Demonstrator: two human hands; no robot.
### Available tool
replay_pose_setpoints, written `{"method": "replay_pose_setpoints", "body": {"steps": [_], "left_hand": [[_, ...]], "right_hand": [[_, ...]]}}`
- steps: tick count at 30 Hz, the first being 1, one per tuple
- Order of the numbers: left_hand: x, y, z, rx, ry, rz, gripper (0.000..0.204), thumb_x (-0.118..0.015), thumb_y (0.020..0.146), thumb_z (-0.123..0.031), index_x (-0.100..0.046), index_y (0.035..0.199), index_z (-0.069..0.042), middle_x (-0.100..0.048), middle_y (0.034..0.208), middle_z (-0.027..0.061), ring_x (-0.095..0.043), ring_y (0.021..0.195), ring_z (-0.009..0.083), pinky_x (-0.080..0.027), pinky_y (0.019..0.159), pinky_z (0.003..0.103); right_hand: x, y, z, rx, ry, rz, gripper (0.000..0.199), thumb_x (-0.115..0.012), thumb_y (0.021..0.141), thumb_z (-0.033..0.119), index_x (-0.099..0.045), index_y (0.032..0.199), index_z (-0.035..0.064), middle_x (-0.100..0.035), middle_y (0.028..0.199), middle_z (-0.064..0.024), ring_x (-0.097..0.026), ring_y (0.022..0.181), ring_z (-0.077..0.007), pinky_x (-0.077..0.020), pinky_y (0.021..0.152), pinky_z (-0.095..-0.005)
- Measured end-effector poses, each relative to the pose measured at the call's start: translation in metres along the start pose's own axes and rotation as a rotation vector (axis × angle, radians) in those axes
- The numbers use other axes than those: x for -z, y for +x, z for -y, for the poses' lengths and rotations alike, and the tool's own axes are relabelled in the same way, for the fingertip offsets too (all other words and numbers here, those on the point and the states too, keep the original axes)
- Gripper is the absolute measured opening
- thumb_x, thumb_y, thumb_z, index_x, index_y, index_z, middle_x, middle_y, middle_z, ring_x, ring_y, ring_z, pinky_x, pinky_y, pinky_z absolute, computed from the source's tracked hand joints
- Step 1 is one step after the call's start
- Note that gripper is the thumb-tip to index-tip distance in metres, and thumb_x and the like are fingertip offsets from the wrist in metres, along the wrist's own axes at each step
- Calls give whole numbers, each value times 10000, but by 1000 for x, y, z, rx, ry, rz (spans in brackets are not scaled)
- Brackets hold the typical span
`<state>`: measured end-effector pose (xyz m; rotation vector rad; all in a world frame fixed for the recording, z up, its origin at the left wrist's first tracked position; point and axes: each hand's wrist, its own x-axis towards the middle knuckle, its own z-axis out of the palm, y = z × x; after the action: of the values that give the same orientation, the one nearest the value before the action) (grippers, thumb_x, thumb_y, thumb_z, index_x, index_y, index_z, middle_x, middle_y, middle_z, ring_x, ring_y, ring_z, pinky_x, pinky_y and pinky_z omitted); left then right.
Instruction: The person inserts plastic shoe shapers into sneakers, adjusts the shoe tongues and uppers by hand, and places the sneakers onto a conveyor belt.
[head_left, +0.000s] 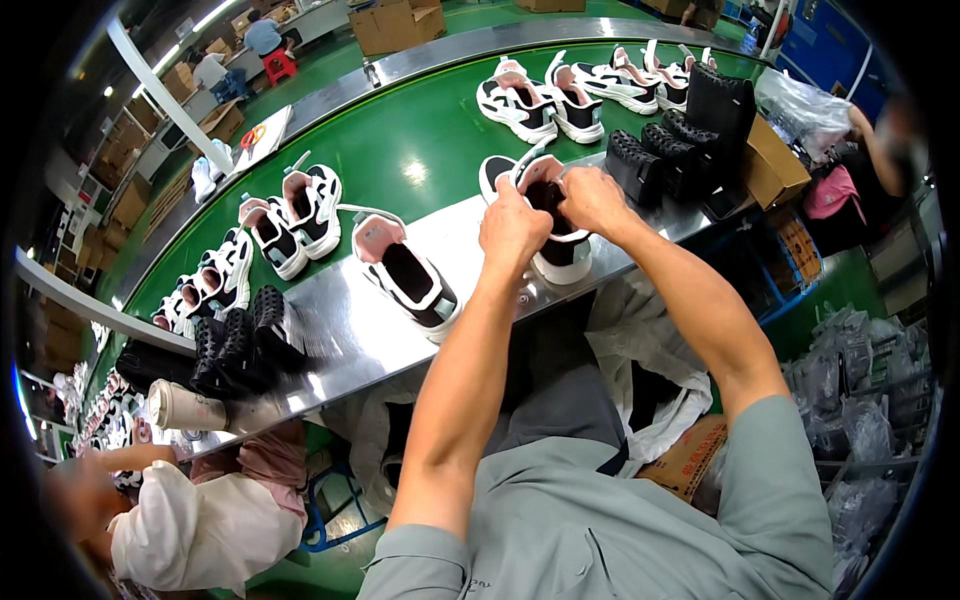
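A white and black sneaker (562, 262) stands at the table's near edge in front of me, its heel toward me. My left hand (513, 230) is closed on the left side of its collar, thumb pointing up beside the tongue. My right hand (595, 200) is closed at the opening's right side, its fingertips partly hidden at the dark inside. A second sneaker (405, 280) with a pink lining rests on the metal edge left of my left forearm, touched by neither hand.
A green conveyor belt (415, 165) carries paired sneakers (540, 98) beyond the metal edge. Black ridged blocks stand at the right (635, 165) and left (275, 325). A paper cup (187, 408) is near a co-worker at left. Another person handles clear plastic (800, 108) at right.
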<state>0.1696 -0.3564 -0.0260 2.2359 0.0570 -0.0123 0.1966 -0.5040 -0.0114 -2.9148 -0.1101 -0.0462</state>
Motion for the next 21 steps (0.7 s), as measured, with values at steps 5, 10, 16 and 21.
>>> {"method": "replay_pose_setpoints", "body": {"steps": [5,10,16,21], "left_hand": [[-2,-2,0,-68,64,-79,605,-701,744,-149,-488,1295,-19,-713,1055,247,-677,1042,423,-520,923,475],[-8,12,-4,-22,172,-90,454,-688,766,-119,-566,1199,-61,-720,1018,226,-691,1017,410,-547,860,491],[21,-38,0,-206,195,-108,485,-687,884,-215,-487,1283,-27,-701,897,260,-673,851,472,-512,771,531],[108,-151,42,-327,428,-597,428,-726,895,-270,-643,1218,-2,-667,1091,193,-614,1005,396,-484,916,452]], "right_hand": [[1,-7,4,80,18,34,238,-723,741,183,-754,918,26,-734,984,-223,-721,951,-360,-575,830,-473],[8,-7,6,-11,-7,28,284,-733,736,231,-752,939,33,-737,993,-212,-726,951,-356,-583,826,-470],[-10,-10,21,-78,73,20,248,-671,781,130,-747,994,29,-730,1016,-234,-711,990,-399,-575,866,-484],[0,-13,6,-41,88,38,241,-679,766,133,-751,968,24,-732,989,-235,-716,969,-394,-581,846,-482]]}}
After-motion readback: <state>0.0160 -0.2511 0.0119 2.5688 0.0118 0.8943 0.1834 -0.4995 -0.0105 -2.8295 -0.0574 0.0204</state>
